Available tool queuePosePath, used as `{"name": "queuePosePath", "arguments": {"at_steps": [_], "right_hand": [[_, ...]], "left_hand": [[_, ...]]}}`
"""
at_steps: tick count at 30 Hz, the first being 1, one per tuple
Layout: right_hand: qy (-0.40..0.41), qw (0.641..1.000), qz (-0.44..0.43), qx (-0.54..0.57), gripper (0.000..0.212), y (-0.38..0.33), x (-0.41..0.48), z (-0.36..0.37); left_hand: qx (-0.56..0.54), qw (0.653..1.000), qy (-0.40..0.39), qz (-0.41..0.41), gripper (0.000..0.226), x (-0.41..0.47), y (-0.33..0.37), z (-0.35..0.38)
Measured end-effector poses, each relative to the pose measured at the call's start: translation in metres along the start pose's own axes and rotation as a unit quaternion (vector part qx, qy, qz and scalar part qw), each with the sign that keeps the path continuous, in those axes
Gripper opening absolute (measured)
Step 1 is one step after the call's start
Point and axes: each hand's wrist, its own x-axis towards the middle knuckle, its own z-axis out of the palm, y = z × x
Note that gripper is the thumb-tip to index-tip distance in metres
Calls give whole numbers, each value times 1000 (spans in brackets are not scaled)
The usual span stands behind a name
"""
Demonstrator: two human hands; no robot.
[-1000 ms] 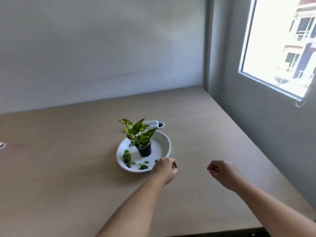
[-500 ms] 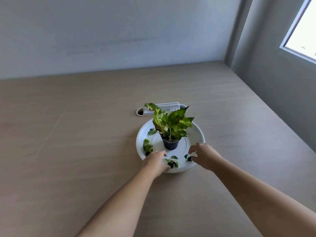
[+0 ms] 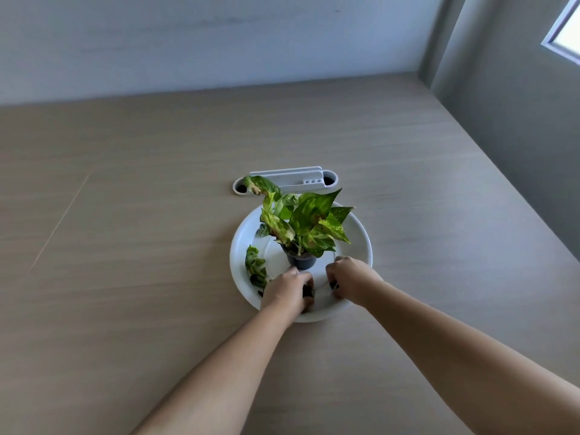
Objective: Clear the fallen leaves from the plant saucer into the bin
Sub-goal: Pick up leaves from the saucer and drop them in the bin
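A white round saucer point(image 3: 361, 240) lies on the wooden table point(image 3: 125, 215). In its middle stands a small dark pot point(image 3: 302, 261) with a green and yellow plant point(image 3: 306, 222). Fallen leaves point(image 3: 255, 270) lie on the saucer's left side, and one more leaf point(image 3: 263, 230) lies behind them. My left hand point(image 3: 287, 291) rests on the saucer's near part, fingers closed over dark leaf pieces. My right hand point(image 3: 353, 279) is just right of it, fingers curled on a dark leaf piece. No bin is in view.
A white cable-port cover with slots point(image 3: 285, 181) is set in the table behind the saucer. A grey wall point(image 3: 518, 120) and window corner point(image 3: 565, 36) bound the right side. The back wall runs along the table's far edge.
Both hands moved forward onto the saucer and closed on the leaves at its near part. The camera came closer and tilted down.
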Motion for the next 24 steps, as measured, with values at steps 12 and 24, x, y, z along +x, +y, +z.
{"name": "queuePosePath", "arguments": {"at_steps": [12, 24], "right_hand": [[13, 996, 20, 85, 27, 2, 7, -1], [147, 956, 113, 225, 24, 4, -35, -10]], "left_hand": [[-188, 978, 50, -74, 11, 0, -7, -11], [-284, 953, 61, -84, 4, -18, -10, -24]]}}
